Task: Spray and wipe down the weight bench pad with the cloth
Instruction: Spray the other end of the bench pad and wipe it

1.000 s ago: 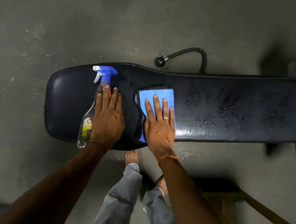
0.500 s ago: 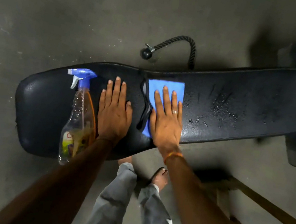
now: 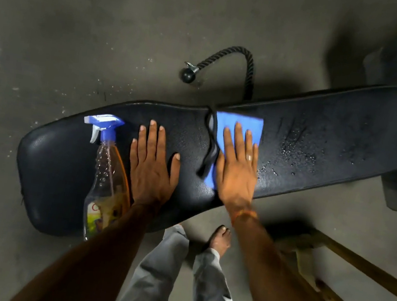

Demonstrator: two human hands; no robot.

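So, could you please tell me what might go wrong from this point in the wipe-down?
1. The spray bottle lies on its side on the bench pad beside the left hand, its base at the near edge; a nudge could roll it off.
2. Droplets sit beyond the blue cloth under the right hand; a short stroke could miss them.

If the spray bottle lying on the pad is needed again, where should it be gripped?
Probably around the narrow neck just below the blue trigger head of the spray bottle, coming from above with the left hand flat beside it. It lies on its side, neck clear.
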